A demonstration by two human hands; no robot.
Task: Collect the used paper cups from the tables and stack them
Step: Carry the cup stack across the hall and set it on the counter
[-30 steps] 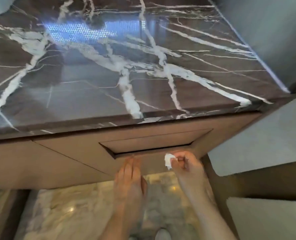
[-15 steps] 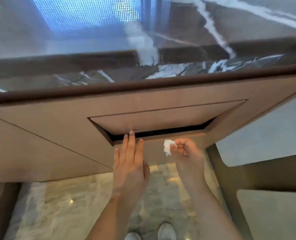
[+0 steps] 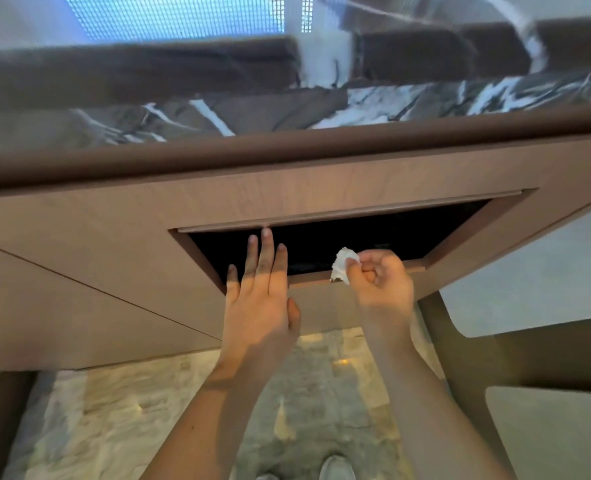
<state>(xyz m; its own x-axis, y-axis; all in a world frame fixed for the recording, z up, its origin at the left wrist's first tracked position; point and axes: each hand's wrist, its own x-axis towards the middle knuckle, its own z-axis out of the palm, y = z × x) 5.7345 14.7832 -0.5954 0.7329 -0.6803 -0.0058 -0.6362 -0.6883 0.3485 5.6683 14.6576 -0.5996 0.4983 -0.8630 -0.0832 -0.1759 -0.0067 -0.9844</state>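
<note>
No paper cup is in view. My left hand (image 3: pixel 261 292) reaches with straight fingers into a dark rectangular opening (image 3: pixel 373 233) in the wooden front panel (image 3: pixel 96 244) of a counter, and its fingertips push the swing flap (image 3: pixel 321 214) inward. My right hand (image 3: pixel 380 280) is just right of it at the opening's lower edge and pinches a small crumpled white tissue (image 3: pixel 344 263) between thumb and fingers.
A dark marble countertop (image 3: pixel 287 109) with white veins overhangs the panel. Pale stone floor (image 3: pixel 148 410) lies below, with my shoes (image 3: pixel 335 467) at the bottom edge. A brown frame piece (image 3: pixel 529 355) stands to the right.
The flap has swung from nearly closed to wide open under my left fingers. My right hand has brought the tissue up to the opening's lower edge. The view has tilted down and moved closer.
</note>
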